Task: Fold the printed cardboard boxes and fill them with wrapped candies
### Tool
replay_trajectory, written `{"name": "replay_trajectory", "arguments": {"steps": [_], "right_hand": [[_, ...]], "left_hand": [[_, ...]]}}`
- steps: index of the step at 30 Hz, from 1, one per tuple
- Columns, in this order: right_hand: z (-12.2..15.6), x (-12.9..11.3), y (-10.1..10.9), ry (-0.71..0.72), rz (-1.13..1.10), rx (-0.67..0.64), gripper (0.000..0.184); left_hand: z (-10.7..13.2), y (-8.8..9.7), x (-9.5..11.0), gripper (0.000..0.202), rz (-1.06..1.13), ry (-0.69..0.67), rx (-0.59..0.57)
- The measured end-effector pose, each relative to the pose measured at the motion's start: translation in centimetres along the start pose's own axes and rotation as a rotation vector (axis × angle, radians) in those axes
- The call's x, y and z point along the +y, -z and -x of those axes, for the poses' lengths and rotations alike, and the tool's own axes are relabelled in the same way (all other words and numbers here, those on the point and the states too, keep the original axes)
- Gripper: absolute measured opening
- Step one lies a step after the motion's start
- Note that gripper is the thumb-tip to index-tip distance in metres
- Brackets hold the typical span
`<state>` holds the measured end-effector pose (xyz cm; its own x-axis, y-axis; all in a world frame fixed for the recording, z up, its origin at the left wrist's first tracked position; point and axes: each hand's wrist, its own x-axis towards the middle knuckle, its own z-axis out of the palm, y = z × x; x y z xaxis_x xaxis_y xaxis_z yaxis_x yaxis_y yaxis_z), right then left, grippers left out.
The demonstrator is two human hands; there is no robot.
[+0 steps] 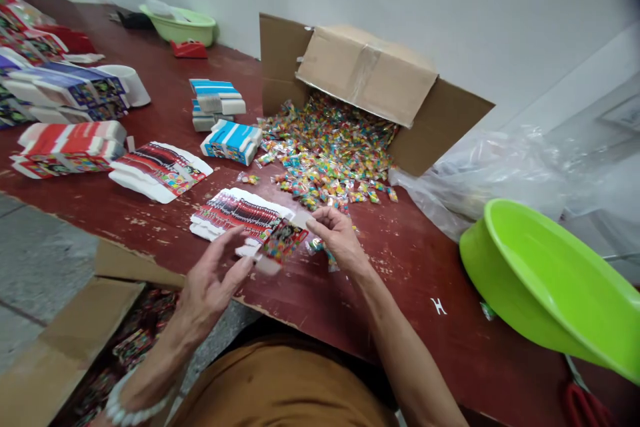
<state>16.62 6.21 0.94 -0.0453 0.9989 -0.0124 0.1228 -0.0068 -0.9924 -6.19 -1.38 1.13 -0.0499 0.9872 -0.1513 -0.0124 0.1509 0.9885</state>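
Observation:
My left hand [213, 280] and my right hand [336, 235] hold one small printed carton [281, 242] between them just above the red table [425, 280]. The left fingers pinch its white lower flap; the right fingers grip its upper right end and also seem to clutch a few wrapped candies. A fanned stack of flat red cartons [235, 212] lies just behind the held one. Beyond it a heap of colourful wrapped candies [330, 147] spills from a tipped cardboard box [360, 73].
A lime green basin [550, 280] leans at the right edge, with clear plastic sheeting [500, 173] behind it. Blue cartons [225, 120], red carton stacks [70, 143] and another flat pile [160, 170] lie to the left. An open cardboard box [75, 340] with cartons stands below the table.

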Motion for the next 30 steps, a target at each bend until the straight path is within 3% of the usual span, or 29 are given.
{"name": "replay_trajectory", "arguments": {"steps": [4,6,7,10,16,21,22,24,27,30], "right_hand": [[2.6,-2.5,0.7,-0.006,-0.299,-0.262,0.037],[3.4,-3.0,0.5,-0.013,-0.362,-0.288,0.037],[3.6,-3.1,0.4,-0.018,-0.380,-0.286,0.037],[3.9,-3.0,-0.1,-0.035,-0.411,-0.266,0.039],[4.5,-3.1,0.0,-0.036,-0.452,-0.262,0.040],[5.8,-2.3,0.0,-0.153,-0.422,-0.498,0.043],[6.0,-2.1,-0.1,-0.170,-0.411,-0.491,0.040],[6.1,-1.9,-0.2,-0.136,-0.366,-0.358,0.037],[5.8,-1.9,0.0,-0.044,-0.231,-0.165,0.032],[5.5,-1.8,0.1,-0.036,-0.176,-0.135,0.027]], "left_hand": [[0.0,-3.6,1.8,0.063,0.291,0.310,-0.595],[0.7,-4.4,1.7,0.052,0.390,0.379,-0.751],[1.1,-4.7,1.5,0.047,0.423,0.392,-0.762],[1.8,-5.1,1.3,0.043,0.431,0.388,-0.684],[2.1,-5.8,1.6,0.033,0.182,0.248,-0.438],[1.7,-6.7,1.8,0.033,0.158,0.224,-0.277],[1.5,-6.8,1.8,0.032,0.154,0.216,-0.278],[1.4,-7.0,1.8,0.032,0.106,0.183,-0.276],[1.3,-6.9,1.7,0.043,0.076,0.130,-0.172],[1.5,-6.5,1.4,0.066,0.186,0.091,-0.074]]}}
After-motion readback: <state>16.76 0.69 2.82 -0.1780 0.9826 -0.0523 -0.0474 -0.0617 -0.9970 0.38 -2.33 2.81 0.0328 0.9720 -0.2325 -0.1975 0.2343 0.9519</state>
